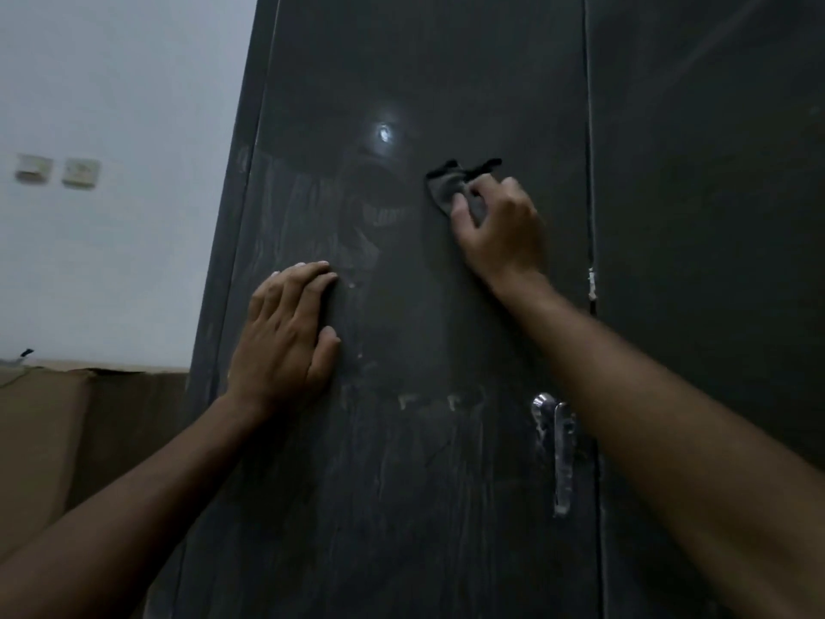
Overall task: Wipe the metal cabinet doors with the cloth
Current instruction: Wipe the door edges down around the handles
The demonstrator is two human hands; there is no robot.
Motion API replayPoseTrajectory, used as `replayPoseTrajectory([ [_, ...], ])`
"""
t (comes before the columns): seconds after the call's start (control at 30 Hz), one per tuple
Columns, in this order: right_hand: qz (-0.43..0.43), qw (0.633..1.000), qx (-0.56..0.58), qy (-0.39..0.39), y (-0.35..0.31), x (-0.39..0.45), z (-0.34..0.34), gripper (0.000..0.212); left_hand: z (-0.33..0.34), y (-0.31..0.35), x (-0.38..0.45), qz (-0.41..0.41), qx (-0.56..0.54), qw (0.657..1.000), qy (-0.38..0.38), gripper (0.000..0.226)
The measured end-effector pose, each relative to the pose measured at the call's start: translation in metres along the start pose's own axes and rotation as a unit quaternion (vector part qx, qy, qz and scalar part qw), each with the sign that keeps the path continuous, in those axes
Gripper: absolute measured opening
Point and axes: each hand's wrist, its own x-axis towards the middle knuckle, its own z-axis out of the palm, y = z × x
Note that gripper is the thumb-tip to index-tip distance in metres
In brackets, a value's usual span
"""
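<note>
A tall dark metal cabinet fills the view, its left door (402, 462) streaked with pale smears and dust. My right hand (500, 234) grips a small grey cloth (448, 185) and presses it against the upper part of that door, right of a bright light reflection. My left hand (285, 337) lies flat on the same door lower down and to the left, fingers straight and together. The right door (714, 216) stands beside it, past a vertical seam.
A chrome handle (560, 449) sits at the left door's right edge, below my right forearm. To the left are a white wall with two switch plates (58, 171) and a brown cardboard box (67, 431) against the cabinet's side.
</note>
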Motion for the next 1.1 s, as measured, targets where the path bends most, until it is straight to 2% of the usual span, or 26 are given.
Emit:
replayPoseTrajectory([
  [0.03,-0.013,1.000,0.009,-0.002,-0.017,-0.011,0.005,0.029,-0.001,0.001,0.001,-0.014,-0.022,1.000,0.005,0.063],
  [0.1,-0.148,0.986,0.057,-0.053,-0.041,-0.051,0.007,0.026,-0.007,-0.002,0.003,-0.033,-0.064,0.997,0.007,0.062],
  [0.17,-0.349,0.920,0.095,-0.152,-0.039,-0.091,-0.003,0.023,-0.018,-0.016,-0.001,-0.025,-0.053,0.998,-0.001,0.063],
  [0.2,-0.421,0.886,0.097,-0.170,-0.028,-0.094,-0.008,0.021,-0.023,-0.026,-0.005,-0.013,-0.021,1.000,-0.006,0.064],
  [0.23,-0.453,0.871,0.092,-0.168,-0.016,-0.087,-0.011,0.020,-0.027,-0.036,-0.011,-0.002,0.016,1.000,-0.014,0.068],
  [0.27,-0.439,0.883,0.077,-0.147,-0.006,-0.073,-0.008,0.020,-0.029,-0.044,-0.017,0.001,0.048,0.999,-0.025,0.072],
  [0.3,-0.383,0.915,0.061,-0.114,0.000,-0.055,-0.005,0.020,-0.030,-0.049,-0.021,-0.005,0.069,0.997,-0.037,0.078],
  [0.37,-0.204,0.977,0.040,-0.035,-0.004,-0.016,0.004,0.025,-0.028,-0.052,-0.024,-0.041,0.072,0.995,-0.053,0.088],
  [0.43,-0.059,0.998,0.026,0.000,-0.032,0.004,0.017,0.029,-0.026,-0.051,-0.023,-0.082,0.050,0.994,-0.055,0.094],
  [0.47,-0.034,0.999,0.025,0.005,-0.050,0.002,0.023,0.029,-0.027,-0.050,-0.023,-0.097,0.032,0.993,-0.053,0.097],
  [0.5,-0.050,0.998,0.033,0.002,-0.066,-0.008,0.028,0.028,-0.028,-0.050,-0.023,-0.108,0.015,0.993,-0.049,0.100],
  [0.57,-0.180,0.979,0.075,-0.057,-0.087,-0.043,0.030,0.026,-0.030,-0.050,-0.024,-0.119,-0.005,0.992,-0.042,0.105],
  [0.63,-0.358,0.915,0.112,-0.149,-0.083,-0.073,0.021,0.024,-0.031,-0.051,-0.025,-0.113,-0.008,0.992,-0.049,0.111],
  [0.67,-0.417,0.886,0.110,-0.172,-0.074,-0.069,0.016,0.023,-0.031,-0.052,-0.025,-0.109,-0.008,0.992,-0.054,0.114],
  [0.7,-0.438,0.878,0.095,-0.166,-0.065,-0.055,0.015,0.022,-0.030,-0.053,-0.026,-0.110,-0.008,0.992,-0.054,0.115],
  [0.73,-0.413,0.897,0.078,-0.135,-0.057,-0.036,0.018,0.023,-0.030,-0.053,-0.026,-0.111,-0.008,0.992,-0.051,0.115],
  [0.77,-0.345,0.931,0.065,-0.097,-0.054,-0.013,0.021,0.024,-0.030,-0.053,-0.026,-0.113,-0.007,0.993,-0.046,0.114],
  [0.83,-0.160,0.985,0.051,-0.024,-0.060,0.029,0.027,0.030,-0.030,-0.051,-0.026,-0.117,-0.010,0.992,-0.035,0.112],
  [0.87,-0.090,0.995,0.045,-0.012,-0.070,0.035,0.032,0.032,-0.030,-0.051,-0.026,-0.118,-0.012,0.992,-0.031,0.112],
  [0.9,-0.063,0.997,0.041,-0.009,-0.084,0.031,0.039,0.033,-0.030,-0.051,-0.026,-0.117,-0.014,0.993,-0.028,0.111],
  [0.93,-0.082,0.995,0.049,-0.014,-0.098,0.018,0.043,0.033,-0.030,-0.051,-0.026,-0.114,-0.016,0.993,-0.026,0.111],
  [0.97,-0.141,0.987,0.068,-0.040,-0.110,0.001,0.045,0.032,-0.030,-0.051,-0.026,-0.112,-0.019,0.993,-0.025,0.111],
  [1.03,-0.331,0.929,0.099,-0.132,-0.116,-0.035,0.042,0.029,-0.030,-0.051,-0.026,-0.111,-0.022,0.993,-0.023,0.111],
  [1.07,-0.399,0.898,0.091,-0.162,-0.110,-0.036,0.038,0.028,-0.030,-0.052,-0.026,-0.108,-0.022,0.994,-0.023,0.112],
  [1.1,-0.424,0.888,0.081,-0.160,-0.105,-0.024,0.037,0.028,-0.030,-0.052,-0.026,-0.107,-0.021,0.994,-0.021,0.112],
])
